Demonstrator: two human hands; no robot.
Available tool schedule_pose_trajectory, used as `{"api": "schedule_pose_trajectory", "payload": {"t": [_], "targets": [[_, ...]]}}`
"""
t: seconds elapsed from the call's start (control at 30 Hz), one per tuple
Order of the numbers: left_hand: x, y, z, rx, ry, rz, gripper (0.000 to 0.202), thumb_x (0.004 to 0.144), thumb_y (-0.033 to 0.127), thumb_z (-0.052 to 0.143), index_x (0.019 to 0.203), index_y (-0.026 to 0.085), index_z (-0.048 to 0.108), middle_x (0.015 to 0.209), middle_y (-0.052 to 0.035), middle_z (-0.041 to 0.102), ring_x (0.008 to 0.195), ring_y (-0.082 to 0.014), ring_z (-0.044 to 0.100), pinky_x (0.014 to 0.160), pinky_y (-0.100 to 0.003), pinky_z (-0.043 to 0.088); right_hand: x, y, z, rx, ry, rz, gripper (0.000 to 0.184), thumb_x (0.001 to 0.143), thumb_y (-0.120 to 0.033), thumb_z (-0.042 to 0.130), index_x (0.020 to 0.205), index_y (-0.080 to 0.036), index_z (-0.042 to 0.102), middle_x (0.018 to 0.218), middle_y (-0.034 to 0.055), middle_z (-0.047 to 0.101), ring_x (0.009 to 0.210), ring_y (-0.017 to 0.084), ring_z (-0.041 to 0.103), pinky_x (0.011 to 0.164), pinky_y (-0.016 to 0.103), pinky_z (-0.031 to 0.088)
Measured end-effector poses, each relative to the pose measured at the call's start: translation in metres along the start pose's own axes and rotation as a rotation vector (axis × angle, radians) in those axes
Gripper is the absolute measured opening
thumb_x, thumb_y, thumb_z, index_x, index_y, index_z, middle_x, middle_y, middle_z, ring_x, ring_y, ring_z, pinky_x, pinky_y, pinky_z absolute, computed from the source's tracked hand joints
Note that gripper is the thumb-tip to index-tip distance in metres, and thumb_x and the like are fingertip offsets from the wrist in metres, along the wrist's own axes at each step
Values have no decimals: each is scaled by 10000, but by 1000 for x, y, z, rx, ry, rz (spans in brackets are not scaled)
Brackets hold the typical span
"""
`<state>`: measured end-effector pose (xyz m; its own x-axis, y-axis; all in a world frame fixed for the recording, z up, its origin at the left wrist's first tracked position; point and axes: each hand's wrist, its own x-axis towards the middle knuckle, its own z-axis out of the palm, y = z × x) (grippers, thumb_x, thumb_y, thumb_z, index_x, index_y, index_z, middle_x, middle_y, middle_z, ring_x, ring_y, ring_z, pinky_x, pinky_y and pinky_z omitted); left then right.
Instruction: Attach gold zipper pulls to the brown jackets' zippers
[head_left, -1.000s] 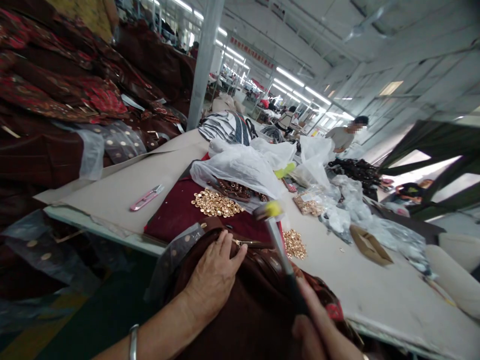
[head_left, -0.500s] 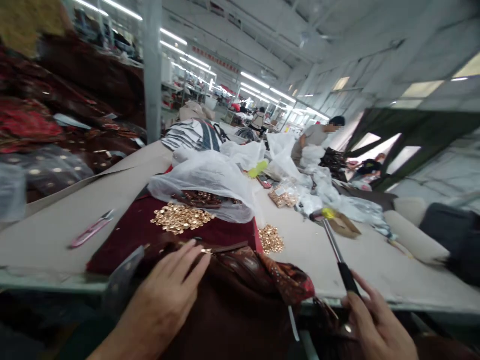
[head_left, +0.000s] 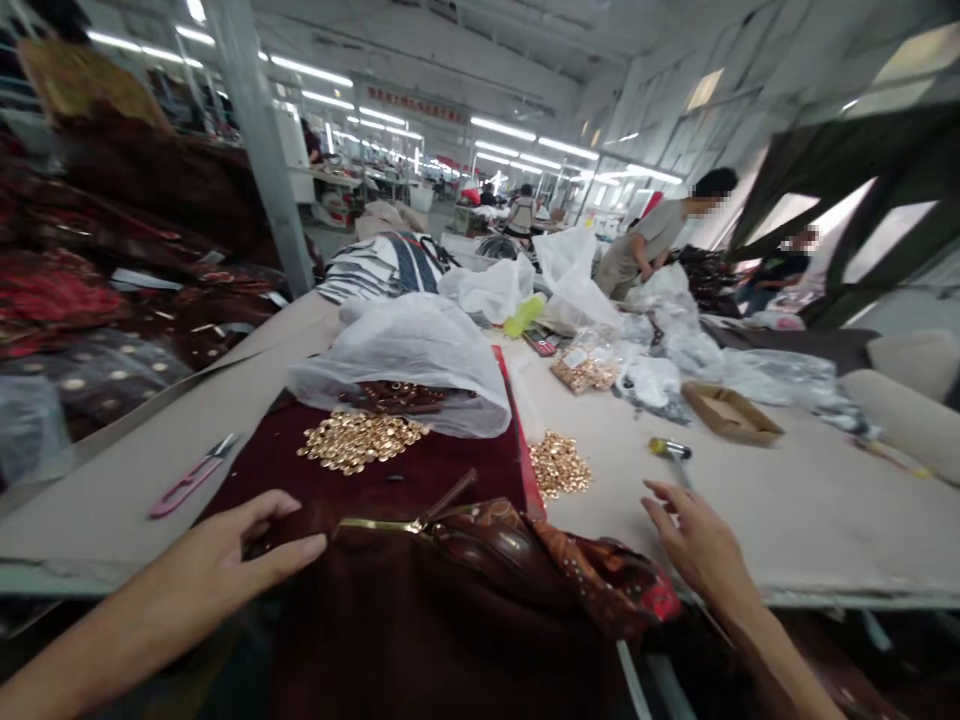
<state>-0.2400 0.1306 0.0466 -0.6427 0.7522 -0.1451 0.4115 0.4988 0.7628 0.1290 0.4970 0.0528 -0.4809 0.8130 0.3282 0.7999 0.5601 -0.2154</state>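
Hammer (head_left: 671, 450) now let go, freeing the right hand (head_left: 701, 545).
It lies on the bench (head_left: 810, 520) beyond those spread fingers; the left hand's (head_left: 217, 555) fingers, also apart, border the brown bag (head_left: 450, 630).

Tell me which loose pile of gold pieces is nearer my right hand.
The smaller pile, on the pale tabletop, right of the maroon cloth; the other, larger pile lies on that cloth, farther from your right hand.

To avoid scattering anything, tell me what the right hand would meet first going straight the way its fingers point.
The right hand would probably meet the smaller pile of gold pieces first; depth is unclear, so it might pass above.
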Motion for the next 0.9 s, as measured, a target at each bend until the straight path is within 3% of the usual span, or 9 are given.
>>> {"api": "schedule_pose_trajectory", "payload": {"t": [0.1, 0.23, 0.47, 0.63, 0.77, 0.9], "targets": [[-4, 15, -6, -184, -207, -27, 402, 797, 579, 626, 874, 189, 567, 830, 13, 658, 832, -208, 615, 736, -271, 450, 15, -42, 16, 194, -183, -92, 464, 848, -539, 522, 1073, -196, 739, 964, 93, 755, 838, 269, 685, 797, 385, 515], [-7, 17, -8, -345, -270, -36, 374, 782, 535, 706, 828, 188, 575, 771, 28, 638, 742, -162, 591, 653, -231, 428, 25, -77, 35, 197, -271, -139, 379, 820, -495, 594, 1001, -207, 762, 920, 72, 761, 817, 253, 676, 756, 357, 478], [-20, 19, -3, -594, -302, -87, 371, 783, 421, 723, 1021, 149, 638, 925, 18, 739, 869, -159, 657, 734, -212, 477, 21, -80, 40, 225, -282, -34, 364, 787, -502, 594, 861, -185, 757, 821, 60, 751, 752, 229, 652, 698, 328, 467], [-24, 19, -3, -547, -260, -46, 424, 701, 481, 747, 901, 114, 671, 823, 2, 708, 761, -163, 638, 652, -214, 438, 13, -83, 37, 296, -307, 29, 467, 736, -597, 626, 837, -153, 729, 726, 51, 712, 664, 195, 602, 583, 284, 445], [-26, 16, -3, -533, -207, -11, 440, 625, 535, 770, 810, 144, 689, 775, -13, 678, 723, -189, 632, 591, -229, 422, 14, -84, 30, 369, -270, 90, 431, 729, -561, 650, 795, -138, 699, 713, 74, 706, 628, 180, 608, 557, 274, 470], [-37, 16, -6, -552, -309, 32, 371, 684, 510, 737, 762, 154, 666, 717, -1, 640, 645, -143, 559, 584, -232, 402, 21, -93, 13, 478, -206, 122, 370, 683, -500, 723, 716, -138, 653, 689, 115, 709, 596, 190, 638, 550, 289, 512]]}}
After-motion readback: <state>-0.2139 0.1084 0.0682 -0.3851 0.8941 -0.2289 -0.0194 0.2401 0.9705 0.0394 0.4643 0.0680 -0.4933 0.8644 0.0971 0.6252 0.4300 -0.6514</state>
